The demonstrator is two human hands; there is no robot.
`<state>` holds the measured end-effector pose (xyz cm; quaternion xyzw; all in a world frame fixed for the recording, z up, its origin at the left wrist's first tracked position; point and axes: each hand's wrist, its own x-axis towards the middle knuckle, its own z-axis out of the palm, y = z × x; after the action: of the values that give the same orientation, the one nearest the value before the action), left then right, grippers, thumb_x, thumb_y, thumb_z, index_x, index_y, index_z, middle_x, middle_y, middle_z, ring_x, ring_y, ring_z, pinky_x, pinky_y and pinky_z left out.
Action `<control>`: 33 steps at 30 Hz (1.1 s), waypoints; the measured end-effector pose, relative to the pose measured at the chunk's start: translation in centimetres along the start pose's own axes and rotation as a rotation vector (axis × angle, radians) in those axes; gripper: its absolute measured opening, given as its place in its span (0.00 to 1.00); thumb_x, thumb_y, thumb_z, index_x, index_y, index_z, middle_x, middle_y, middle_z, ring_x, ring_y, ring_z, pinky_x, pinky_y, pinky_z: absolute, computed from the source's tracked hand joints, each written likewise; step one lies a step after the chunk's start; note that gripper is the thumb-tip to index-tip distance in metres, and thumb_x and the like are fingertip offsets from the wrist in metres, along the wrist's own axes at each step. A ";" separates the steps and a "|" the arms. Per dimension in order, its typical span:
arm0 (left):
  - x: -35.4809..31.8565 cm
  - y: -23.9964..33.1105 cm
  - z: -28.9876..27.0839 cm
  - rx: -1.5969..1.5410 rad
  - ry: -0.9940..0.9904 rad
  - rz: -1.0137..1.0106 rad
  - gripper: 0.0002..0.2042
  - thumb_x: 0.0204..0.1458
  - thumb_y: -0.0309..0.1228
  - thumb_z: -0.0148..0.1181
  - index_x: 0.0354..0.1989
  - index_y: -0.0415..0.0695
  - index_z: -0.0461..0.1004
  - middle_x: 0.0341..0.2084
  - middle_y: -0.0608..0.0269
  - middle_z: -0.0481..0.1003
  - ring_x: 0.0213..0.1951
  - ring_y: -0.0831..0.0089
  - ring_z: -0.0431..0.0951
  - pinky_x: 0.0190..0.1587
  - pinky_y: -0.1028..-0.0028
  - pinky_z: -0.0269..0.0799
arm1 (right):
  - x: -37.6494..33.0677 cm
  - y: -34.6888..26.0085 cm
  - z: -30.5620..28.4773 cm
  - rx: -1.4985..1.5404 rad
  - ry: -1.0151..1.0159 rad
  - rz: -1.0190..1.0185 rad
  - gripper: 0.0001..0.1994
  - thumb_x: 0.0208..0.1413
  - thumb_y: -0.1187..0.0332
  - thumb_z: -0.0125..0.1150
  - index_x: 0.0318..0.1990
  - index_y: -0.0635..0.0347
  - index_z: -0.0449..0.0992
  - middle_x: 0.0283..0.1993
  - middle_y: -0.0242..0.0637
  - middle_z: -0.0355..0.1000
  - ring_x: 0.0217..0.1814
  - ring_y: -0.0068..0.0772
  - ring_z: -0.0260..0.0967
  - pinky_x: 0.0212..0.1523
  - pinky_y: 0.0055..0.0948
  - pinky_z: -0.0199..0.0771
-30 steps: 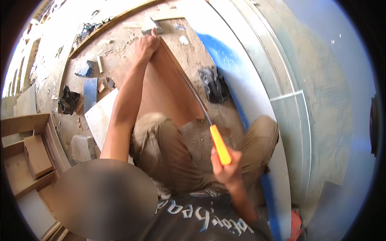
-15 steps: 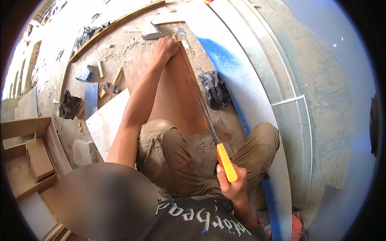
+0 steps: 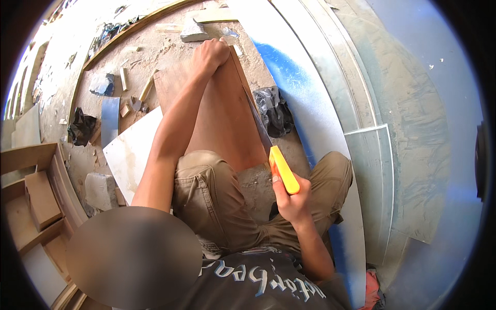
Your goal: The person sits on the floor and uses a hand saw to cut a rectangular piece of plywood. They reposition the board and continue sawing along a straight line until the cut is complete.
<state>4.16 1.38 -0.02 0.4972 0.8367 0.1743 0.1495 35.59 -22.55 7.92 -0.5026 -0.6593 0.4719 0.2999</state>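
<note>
A reddish-brown wooden board (image 3: pixel 227 113) lies in front of my knees, its near right corner beside my left knee. My left hand (image 3: pixel 212 53) is closed over the board's far end, fingers curled at the edge, the arm stretched across the board. In my right hand (image 3: pixel 294 201) is the yellow-and-red handle of a handsaw (image 3: pixel 283 170). Its blade slants away along the board's right side, where the far part of the blade meets a line running close to that edge. My fingers wrap the handle from below, between my knees.
A white panel (image 3: pixel 137 144) lies left of the board. Right of it are a crumpled black plastic bag (image 3: pixel 274 111) and a long blue-and-white sheet (image 3: pixel 305 98). A grey stone block (image 3: pixel 194 31) sits beyond. Wooden box frames (image 3: pixel 36 196) stand at the left, glass panes (image 3: pixel 369 175) at the right.
My right hand has pushed the saw forward, away from me, so less of the blade shows on the near side. The left hand keeps its hold on the board's far end.
</note>
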 end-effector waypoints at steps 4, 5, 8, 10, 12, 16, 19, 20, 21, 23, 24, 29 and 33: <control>0.2 0.8 -0.6 -0.005 -0.005 -0.028 0.28 0.65 0.42 0.33 0.40 0.33 0.80 0.43 0.37 0.78 0.49 0.43 0.77 0.56 0.55 0.70 | -5.9 -1.9 -2.4 -0.127 0.027 -0.088 0.05 0.56 0.74 0.61 0.30 0.65 0.76 0.18 0.37 0.68 0.17 0.30 0.68 0.20 0.31 0.64; 0.1 0.1 -0.1 0.001 -0.018 -0.038 0.28 0.65 0.42 0.33 0.40 0.33 0.80 0.44 0.38 0.78 0.50 0.43 0.77 0.56 0.55 0.70 | -8.1 -3.3 -3.8 -0.108 -0.004 0.050 0.04 0.55 0.74 0.62 0.31 0.67 0.77 0.19 0.38 0.70 0.17 0.32 0.70 0.21 0.32 0.67; 0.1 0.2 0.1 0.002 -0.007 0.020 0.28 0.65 0.42 0.32 0.41 0.33 0.80 0.44 0.38 0.78 0.50 0.44 0.77 0.56 0.55 0.70 | -11.4 -4.1 -6.0 -0.103 -0.034 0.061 0.04 0.55 0.75 0.60 0.32 0.68 0.77 0.19 0.38 0.69 0.19 0.33 0.72 0.22 0.32 0.68; -0.5 0.7 0.4 0.001 -0.001 0.017 0.28 0.65 0.42 0.32 0.41 0.34 0.80 0.44 0.38 0.78 0.50 0.44 0.77 0.57 0.55 0.70 | -7.1 -0.9 -3.1 -0.194 0.048 -0.113 0.05 0.56 0.73 0.60 0.32 0.67 0.76 0.18 0.38 0.68 0.19 0.32 0.71 0.22 0.31 0.68; 0.2 0.0 0.0 0.020 0.019 0.022 0.28 0.65 0.42 0.32 0.40 0.34 0.81 0.45 0.39 0.78 0.50 0.45 0.77 0.56 0.56 0.70 | -1.5 1.4 -1.0 -0.016 -0.013 0.038 0.06 0.56 0.71 0.60 0.31 0.65 0.76 0.18 0.38 0.68 0.19 0.30 0.69 0.22 0.31 0.67; 0.6 -1.0 0.2 0.044 -0.034 -0.008 0.25 0.62 0.40 0.36 0.40 0.35 0.81 0.45 0.40 0.78 0.50 0.46 0.77 0.54 0.56 0.71 | -1.6 0.4 0.4 0.048 0.005 0.062 0.09 0.55 0.70 0.62 0.27 0.65 0.72 0.16 0.39 0.65 0.17 0.31 0.66 0.21 0.34 0.64; -0.2 -0.6 -0.5 0.020 -0.014 -0.008 0.24 0.60 0.38 0.38 0.40 0.35 0.80 0.44 0.40 0.78 0.48 0.45 0.78 0.53 0.57 0.72 | -6.1 -2.5 -1.7 -0.077 0.033 -0.075 0.05 0.55 0.75 0.61 0.28 0.65 0.75 0.15 0.38 0.65 0.15 0.35 0.67 0.18 0.33 0.63; -0.2 -0.3 -0.5 0.018 -0.014 0.000 0.23 0.60 0.38 0.37 0.40 0.35 0.80 0.44 0.40 0.78 0.48 0.45 0.78 0.53 0.57 0.72 | -8.5 -3.5 -4.0 -0.147 0.005 -0.095 0.04 0.54 0.76 0.61 0.31 0.68 0.76 0.16 0.39 0.67 0.16 0.34 0.70 0.19 0.32 0.66; -0.2 -0.2 -0.4 0.020 -0.017 0.003 0.23 0.60 0.38 0.37 0.40 0.35 0.80 0.43 0.40 0.78 0.48 0.45 0.79 0.53 0.57 0.72 | -10.7 -3.9 -5.6 -0.059 -0.031 0.071 0.04 0.54 0.77 0.61 0.33 0.70 0.77 0.20 0.41 0.71 0.18 0.34 0.73 0.21 0.31 0.70; -0.5 0.6 -0.3 -0.004 -0.019 0.009 0.23 0.60 0.38 0.37 0.40 0.35 0.80 0.43 0.40 0.78 0.48 0.45 0.78 0.53 0.56 0.72 | -11.3 -3.4 -5.4 -0.138 0.029 0.012 0.04 0.54 0.76 0.59 0.33 0.69 0.77 0.19 0.42 0.71 0.21 0.34 0.74 0.23 0.30 0.71; -0.8 0.6 -0.3 -0.020 -0.020 -0.001 0.23 0.59 0.37 0.37 0.40 0.35 0.80 0.43 0.40 0.78 0.48 0.45 0.78 0.52 0.56 0.72 | -9.6 -1.9 -3.5 -0.169 0.107 -0.118 0.04 0.54 0.76 0.59 0.32 0.69 0.77 0.18 0.41 0.71 0.21 0.34 0.74 0.23 0.30 0.70; 0.0 -1.5 0.9 0.035 0.000 0.003 0.24 0.60 0.38 0.37 0.40 0.35 0.81 0.44 0.40 0.78 0.48 0.45 0.78 0.52 0.56 0.72 | -0.6 0.4 0.5 0.003 -0.002 0.028 0.05 0.56 0.72 0.59 0.30 0.64 0.75 0.18 0.41 0.68 0.17 0.34 0.68 0.21 0.32 0.66; 0.8 -1.4 0.0 0.044 -0.013 -0.021 0.24 0.60 0.38 0.36 0.41 0.35 0.81 0.45 0.40 0.78 0.49 0.45 0.78 0.53 0.56 0.72 | -5.2 -1.1 -1.2 0.021 0.001 -0.001 0.06 0.55 0.73 0.62 0.29 0.65 0.74 0.16 0.39 0.66 0.15 0.33 0.66 0.19 0.32 0.63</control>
<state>2.74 1.49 -0.69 0.4926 0.8445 0.1511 0.1460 37.80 -27.13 9.81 -0.4993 -0.6544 0.4786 0.3056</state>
